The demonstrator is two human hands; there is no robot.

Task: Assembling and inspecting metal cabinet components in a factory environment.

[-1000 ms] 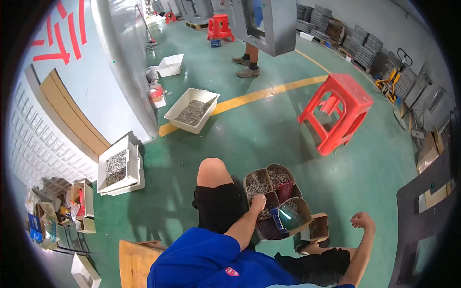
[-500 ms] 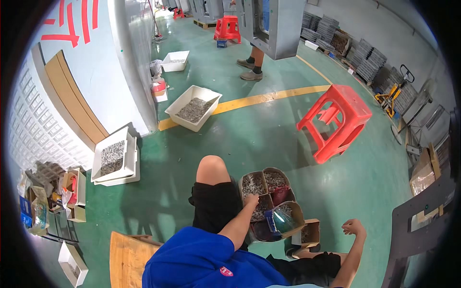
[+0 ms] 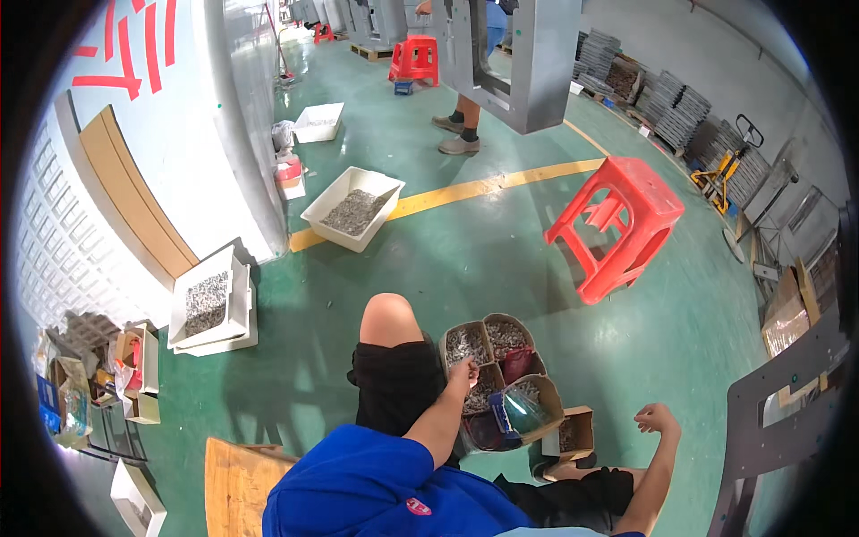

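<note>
My left hand (image 3: pixel 463 370) is over the divided cardboard box (image 3: pixel 540 437), its fingers drawn together by the inner divider. Anything in them is too small to make out. Heaps of small metal pieces (image 3: pixel 467 343) fill several compartments. Dark red plastic (image 3: pixel 517 365) lines one of them, and a clear plastic bag (image 3: pixel 528 407) with a blue edge lies across the near one. My right hand (image 3: pixel 657 418) hangs in the air to the right, apart from the boxes, with fingers curled; what they hold, if anything, is hidden. A smaller carton (image 3: pixel 577 432) with small parts sits beside the divided box.
A red plastic stool (image 3: pixel 617 228) stands ahead to the right. White trays of small parts (image 3: pixel 353 210) rest on the floor ahead and left (image 3: pixel 210 304). Beside me is a wooden seat (image 3: pixel 234 483). A person's legs (image 3: pixel 461 125) show behind a grey metal frame (image 3: pixel 528 85).
My left hand has lifted slightly from the compartment, so more of its fingers show. My right hand keeps nearly the same place. The whole view has shifted a little.
</note>
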